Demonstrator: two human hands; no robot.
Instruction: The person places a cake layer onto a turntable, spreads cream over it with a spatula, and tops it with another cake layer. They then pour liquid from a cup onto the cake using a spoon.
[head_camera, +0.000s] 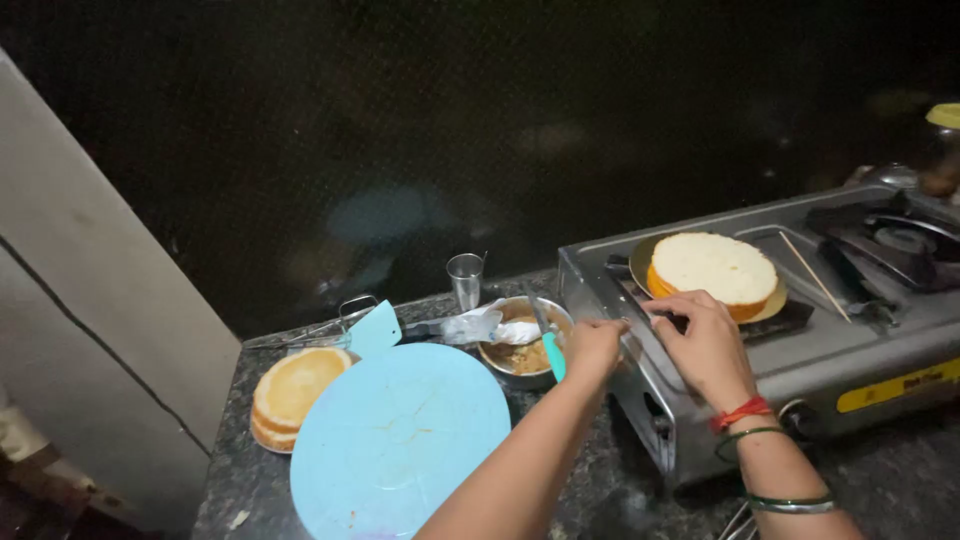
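My left hand (592, 345) is closed around a teal-handled spatula (553, 356), beside a steel bowl (523, 352) of brownish crumbs. My right hand (703, 343) rests with spread fingers on the top edge of a steel gas stove (850, 350), touching what looks like the same tool's blade. Just beyond that hand, a round sponge cake layer (714, 270) sits on a gold board on the stove. A red thread and green bangles circle my right wrist.
A round light-blue turntable (398, 440) lies on the dark granite counter (240, 480). Stacked cake layers (292, 390) sit at its left. A steel tumbler (465, 279), a blue scraper (374, 330), crumpled foil and a thin wooden stick (815, 277) are nearby. A dark wall stands behind.
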